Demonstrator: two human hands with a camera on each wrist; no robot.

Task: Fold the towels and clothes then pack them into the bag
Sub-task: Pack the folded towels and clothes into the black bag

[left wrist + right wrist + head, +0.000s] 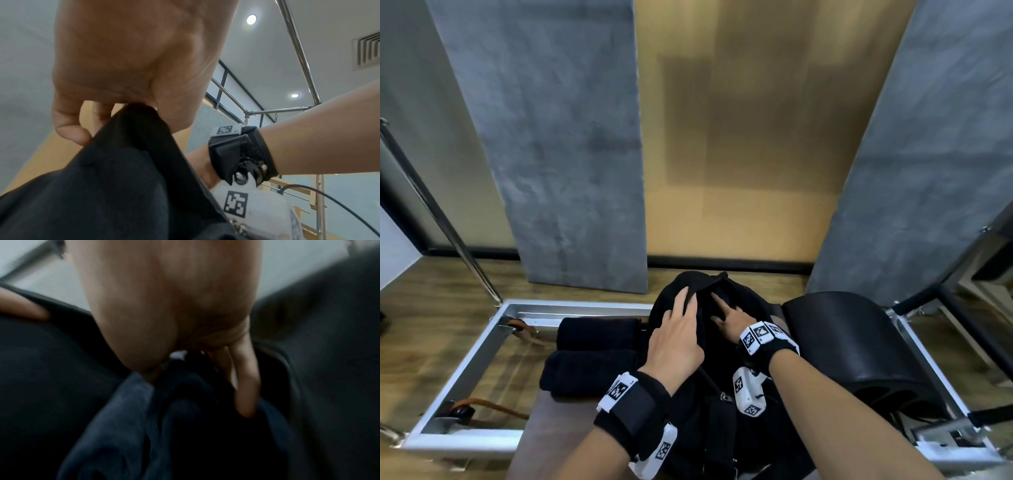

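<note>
A black bag (671, 294) stands open on the platform in front of me. My left hand (683, 310) holds its left rim; in the left wrist view the thumb and fingers (69, 129) pinch the black bag fabric (123, 162). My right hand (722, 308) reaches into the opening, fingers straight. In the blurred right wrist view its fingers (246, 394) press down on a dark blue towel (123, 418) inside the bag. Two folded black towels (599, 329) (589, 371) lie side by side just left of the bag.
A silver metal frame (465, 359) runs around the platform, with brown straps (493, 407) at its left end. A black padded barrel (859, 346) sits right of the bag. Grey panels (571, 171) lean on the wall behind, and a metal pole (438, 219) rises at left.
</note>
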